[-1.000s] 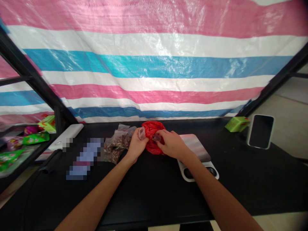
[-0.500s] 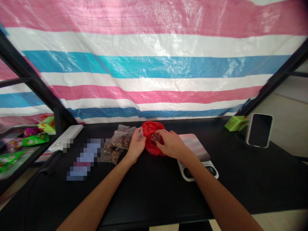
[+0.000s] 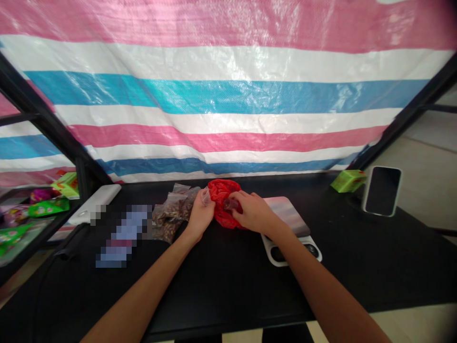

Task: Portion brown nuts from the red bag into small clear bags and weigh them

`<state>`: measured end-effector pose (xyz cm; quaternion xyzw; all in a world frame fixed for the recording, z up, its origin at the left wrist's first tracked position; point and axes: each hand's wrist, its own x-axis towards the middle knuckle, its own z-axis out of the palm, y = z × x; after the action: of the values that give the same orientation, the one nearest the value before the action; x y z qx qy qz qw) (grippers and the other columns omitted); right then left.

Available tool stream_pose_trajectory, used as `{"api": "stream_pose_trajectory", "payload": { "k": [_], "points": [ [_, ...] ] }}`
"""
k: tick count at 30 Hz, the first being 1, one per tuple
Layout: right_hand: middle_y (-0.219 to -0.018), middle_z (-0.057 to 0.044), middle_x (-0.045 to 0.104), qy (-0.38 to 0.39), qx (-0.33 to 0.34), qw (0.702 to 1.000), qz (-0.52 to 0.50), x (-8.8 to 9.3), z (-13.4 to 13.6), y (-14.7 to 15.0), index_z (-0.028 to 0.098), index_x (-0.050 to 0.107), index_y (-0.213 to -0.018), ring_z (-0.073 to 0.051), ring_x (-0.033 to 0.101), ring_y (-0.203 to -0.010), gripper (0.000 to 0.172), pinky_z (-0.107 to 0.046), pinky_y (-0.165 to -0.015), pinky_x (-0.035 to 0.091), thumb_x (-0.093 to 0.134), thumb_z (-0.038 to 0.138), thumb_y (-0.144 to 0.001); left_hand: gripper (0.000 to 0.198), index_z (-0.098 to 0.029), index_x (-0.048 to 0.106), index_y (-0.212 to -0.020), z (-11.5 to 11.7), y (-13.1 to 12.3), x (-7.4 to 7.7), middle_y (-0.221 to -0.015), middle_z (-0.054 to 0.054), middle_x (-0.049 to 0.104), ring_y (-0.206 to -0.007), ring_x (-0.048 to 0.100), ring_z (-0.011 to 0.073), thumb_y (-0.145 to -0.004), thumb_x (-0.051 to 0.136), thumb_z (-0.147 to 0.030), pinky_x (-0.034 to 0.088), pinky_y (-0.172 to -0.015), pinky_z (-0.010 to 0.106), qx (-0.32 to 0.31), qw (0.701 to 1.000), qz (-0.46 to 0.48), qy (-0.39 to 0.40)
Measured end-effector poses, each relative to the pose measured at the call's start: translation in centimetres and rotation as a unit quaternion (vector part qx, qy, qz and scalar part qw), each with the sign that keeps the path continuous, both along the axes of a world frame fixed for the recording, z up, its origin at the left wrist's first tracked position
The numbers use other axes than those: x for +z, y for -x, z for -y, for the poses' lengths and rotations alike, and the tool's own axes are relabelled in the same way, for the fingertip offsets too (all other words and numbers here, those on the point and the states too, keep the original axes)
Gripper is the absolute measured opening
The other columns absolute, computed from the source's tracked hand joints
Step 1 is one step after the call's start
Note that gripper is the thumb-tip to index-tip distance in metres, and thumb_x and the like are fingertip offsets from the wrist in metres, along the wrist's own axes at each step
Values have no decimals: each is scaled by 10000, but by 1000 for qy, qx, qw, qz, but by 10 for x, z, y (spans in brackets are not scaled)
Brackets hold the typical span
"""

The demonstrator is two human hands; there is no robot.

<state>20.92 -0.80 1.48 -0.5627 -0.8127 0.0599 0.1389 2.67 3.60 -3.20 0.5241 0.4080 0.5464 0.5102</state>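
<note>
Left hand [image 3: 201, 215] clenched, pinching a small clear bag [image 3: 205, 196] at the edge of a crumpled red plastic bag [image 3: 222, 202] on the worktop [image 3: 228, 290]. Right hand [image 3: 254, 213] closed on a small dark packet [image 3: 231, 205] against the red plastic bag. Several filled clear bags [image 3: 173, 213] heaped just beside the left hand; inside of the red plastic bag hidden.
</note>
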Motion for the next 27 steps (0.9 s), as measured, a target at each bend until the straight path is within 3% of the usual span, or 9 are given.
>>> {"api": "stream_pose_trajectory", "payload": {
  "k": [3, 7, 15, 22, 27],
  "points": [
    [-1148, -71, 689, 0, -12, 1000, 11, 3, 1, -3, 218, 624, -1238, -221, 653, -966, 365, -351, -898, 386, 610, 229, -874, 345, -197, 586, -1106, -1, 1, -3, -1040, 37, 687, -960, 667, 181, -773, 594, -108, 509, -964, 353, 32, 999, -31, -31],
    [-1118, -62, 687, 5, 1, 1000, 14, 4, 2, -2, 230, 658, -1163, -212, 649, -958, 283, -343, -879, 385, 598, 227, -887, 301, -210, 553, -1105, 0, 1, -4, -1057, 40, 659, -995, 653, 177, -818, 575, -121, 501, -989, 343, 19, 996, -48, -75],
    [-1186, -78, 680, 16, 9, 1000, 17, 2, 1, 0, 224, 651, -1202, -217, 643, -990, 293, -350, -896, 369, 582, 257, -920, 248, -200, 603, -1091, 8, -6, 8, -1149, 75, 690, -1138, 636, 237, -853, 540, -166, 451, -1097, 422, 48, 997, -54, -37],
    [-1146, -78, 670, -5, -20, 1000, 14, 4, 1, -4, 210, 627, -1199, -225, 641, -992, 334, -353, -886, 372, 578, 217, -868, 355, -189, 633, -1096, 3, -2, 8, -1125, 75, 707, -1031, 675, 243, -762, 550, -101, 521, -999, 424, 70, 997, -31, -2],
    [-1138, -101, 659, -9, -49, 998, 50, 3, 0, -3, 193, 644, -1132, -241, 632, -1003, 277, -361, -891, 376, 569, 221, -867, 320, -193, 642, -1042, 2, 0, 4, -1080, 48, 711, -984, 680, 211, -756, 548, -85, 520, -987, 377, 84, 996, -39, -5]
  ]
}}
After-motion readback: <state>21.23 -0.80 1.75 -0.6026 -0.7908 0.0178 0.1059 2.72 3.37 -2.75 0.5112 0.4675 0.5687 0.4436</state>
